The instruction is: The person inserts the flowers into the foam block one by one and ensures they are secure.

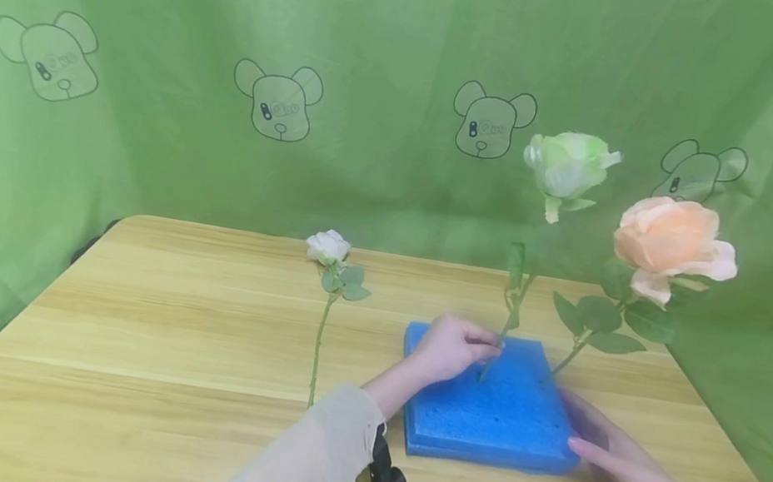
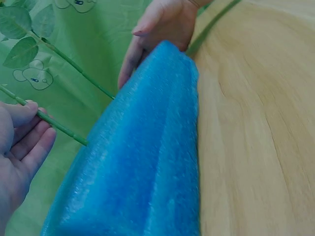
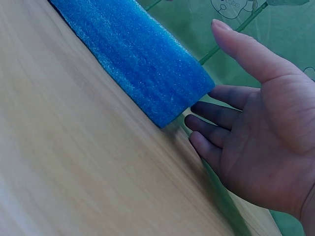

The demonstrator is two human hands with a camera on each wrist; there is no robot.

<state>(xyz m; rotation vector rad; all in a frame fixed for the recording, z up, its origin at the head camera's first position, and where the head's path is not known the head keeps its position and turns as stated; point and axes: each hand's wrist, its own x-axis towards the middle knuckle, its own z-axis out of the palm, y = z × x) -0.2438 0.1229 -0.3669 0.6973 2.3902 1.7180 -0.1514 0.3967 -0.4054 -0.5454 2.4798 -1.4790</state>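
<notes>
Currently the blue foam block holds a green rose and peach rose; left hand pinches the former's stem; right hand, thumb and fingers apart, flanks the block

The table had a pale yellow, wood-grained top with a rounded far left corner. A blue foam block lay flat on its right half, the upper face marked by a few small holes. Left of the block, and apart from it, lay a white rose, its bloom at the far edge, its green stem directed nearward.
</notes>
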